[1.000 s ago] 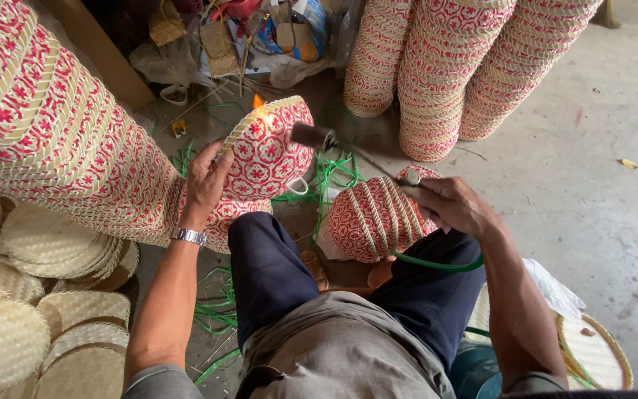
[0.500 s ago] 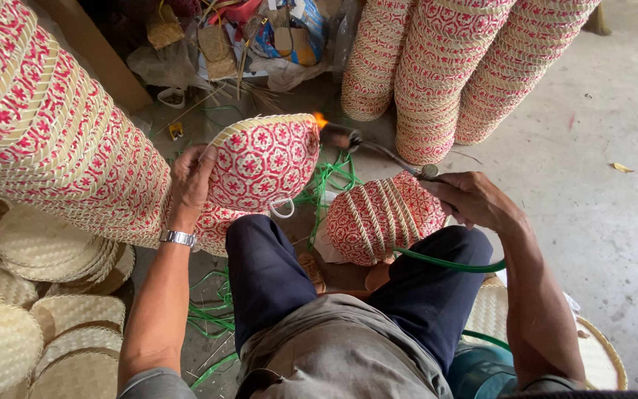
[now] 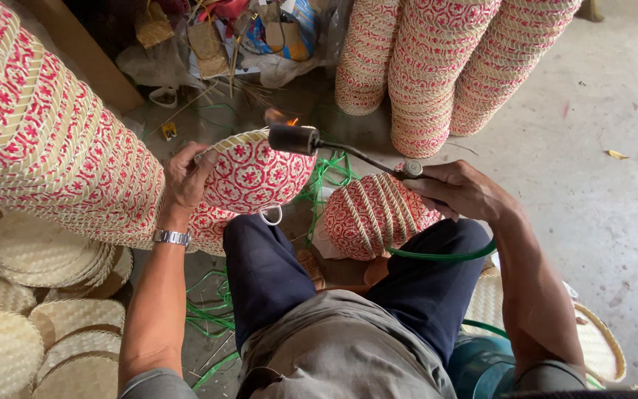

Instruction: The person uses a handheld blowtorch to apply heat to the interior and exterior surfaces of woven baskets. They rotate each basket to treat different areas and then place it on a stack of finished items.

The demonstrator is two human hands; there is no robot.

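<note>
Stacked woven baskets [image 3: 46,140], red and straw-coloured: one long stack is laid on its side just beside and outward of the left hand; three further stacks [image 3: 437,66] are stood on the concrete floor [image 3: 599,192] ahead of the right hand.

Plain straw lids [image 3: 31,310]: piled in overlapping heaps below and outward of the left forearm.

Second patterned basket [image 3: 374,214]: rested mouth-down by the knee, directly beneath the right hand.

Held basket [image 3: 256,174], red flower pattern on pale weave: gripped at its rim by the left hand [image 3: 186,177], fingers clenched over the edge, and kept off the floor in front of the knees, tilted on its side.

Gas torch [image 3: 293,139], black head on a thin metal tube: grasped at the valve end by the right hand [image 3: 459,191], closed around it; the head is held across toward the left hand, at the upper rim of the held basket, where a small flame [image 3: 289,120] is seen.

Green hose [image 3: 444,256]: run from under the right hand back toward the body.

Wristwatch [image 3: 170,237], metal: worn on the left wrist.
</note>
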